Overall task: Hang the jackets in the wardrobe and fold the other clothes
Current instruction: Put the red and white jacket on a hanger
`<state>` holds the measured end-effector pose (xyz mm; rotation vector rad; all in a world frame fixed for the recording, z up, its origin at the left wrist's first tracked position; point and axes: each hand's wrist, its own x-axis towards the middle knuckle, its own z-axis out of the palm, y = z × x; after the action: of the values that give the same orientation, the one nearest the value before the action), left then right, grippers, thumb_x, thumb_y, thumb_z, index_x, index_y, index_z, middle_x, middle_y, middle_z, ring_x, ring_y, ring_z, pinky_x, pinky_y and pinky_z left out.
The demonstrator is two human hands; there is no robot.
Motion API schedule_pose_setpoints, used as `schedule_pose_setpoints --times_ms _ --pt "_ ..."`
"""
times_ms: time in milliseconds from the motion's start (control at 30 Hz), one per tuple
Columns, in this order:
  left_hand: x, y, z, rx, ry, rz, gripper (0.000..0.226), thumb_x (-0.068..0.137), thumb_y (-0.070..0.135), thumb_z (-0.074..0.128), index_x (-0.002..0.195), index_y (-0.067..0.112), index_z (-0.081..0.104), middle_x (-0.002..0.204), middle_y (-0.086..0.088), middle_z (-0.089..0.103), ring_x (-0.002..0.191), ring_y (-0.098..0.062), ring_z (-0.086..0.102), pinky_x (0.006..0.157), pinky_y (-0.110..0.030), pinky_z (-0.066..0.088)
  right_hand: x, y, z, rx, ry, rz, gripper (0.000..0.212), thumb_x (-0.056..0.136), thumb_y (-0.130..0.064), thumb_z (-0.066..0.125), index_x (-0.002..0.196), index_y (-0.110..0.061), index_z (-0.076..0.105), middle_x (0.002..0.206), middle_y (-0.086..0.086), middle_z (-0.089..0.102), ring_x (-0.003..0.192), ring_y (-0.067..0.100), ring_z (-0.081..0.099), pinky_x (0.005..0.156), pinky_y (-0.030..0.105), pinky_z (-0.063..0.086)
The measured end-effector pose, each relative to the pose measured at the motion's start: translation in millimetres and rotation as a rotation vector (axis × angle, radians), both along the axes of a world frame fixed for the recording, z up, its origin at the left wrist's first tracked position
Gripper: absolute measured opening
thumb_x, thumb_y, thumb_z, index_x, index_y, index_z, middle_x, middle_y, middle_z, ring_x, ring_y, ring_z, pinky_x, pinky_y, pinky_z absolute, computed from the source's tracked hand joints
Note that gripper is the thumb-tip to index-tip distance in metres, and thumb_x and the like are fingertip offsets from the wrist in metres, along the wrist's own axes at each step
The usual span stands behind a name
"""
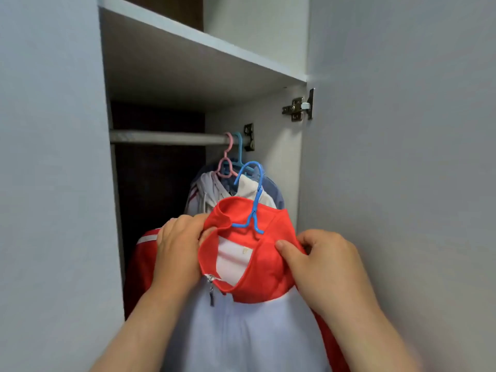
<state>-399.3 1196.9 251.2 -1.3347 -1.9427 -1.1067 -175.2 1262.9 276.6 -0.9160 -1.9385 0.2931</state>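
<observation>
Your left hand (177, 245) and right hand (322, 267) both pinch the collar of the red jacket (264, 275), below the rail (166, 137). Neither grips its blue hanger (253, 202), so a tilt could slip it out.

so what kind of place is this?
Probably a home bedroom, at an open white wardrobe. Its grey metal hanging rail carries a pink plastic hanger with a white hooded jacket; a steel door hinge shows the door swung open.
</observation>
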Motion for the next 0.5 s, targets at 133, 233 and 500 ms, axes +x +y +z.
schedule_pose_setpoints --times_ms 133,233,500 --pt "3 -17 15 -0.121 0.078 0.169 0.018 0.094 0.037 0.042 0.081 0.027 0.05 0.078 0.004 0.05 0.08 -0.025 0.048 0.076 -0.039 0.037 3 -15 7 -0.033 -0.005 0.065 0.04 0.087 -0.053 0.061 0.072 -0.016 0.06 0.07 -0.003 0.061 0.072 0.021 0.057 0.061 0.034 0.047" --pt "2 -24 33 -0.088 0.003 0.191 0.022 0.094 0.036 0.038 0.075 0.025 0.042 0.076 0.005 0.048 0.077 -0.024 0.047 0.078 -0.044 0.04 4 -27 14 0.036 -0.02 0.111 0.037 0.093 -0.05 0.05 0.077 -0.018 0.059 0.077 -0.002 0.064 0.076 0.021 0.056 0.064 0.036 0.045" --pt "-5 -20 65 0.304 -0.267 0.075 0.024 0.087 0.025 0.048 0.075 0.01 0.034 0.074 0.004 0.038 0.072 -0.018 0.035 0.055 -0.031 0.026 8 -11 39 0.054 0.01 0.093 0.029 0.091 -0.044 0.057 0.082 -0.02 0.07 0.079 -0.004 0.07 0.075 0.017 0.061 0.067 0.034 0.052"
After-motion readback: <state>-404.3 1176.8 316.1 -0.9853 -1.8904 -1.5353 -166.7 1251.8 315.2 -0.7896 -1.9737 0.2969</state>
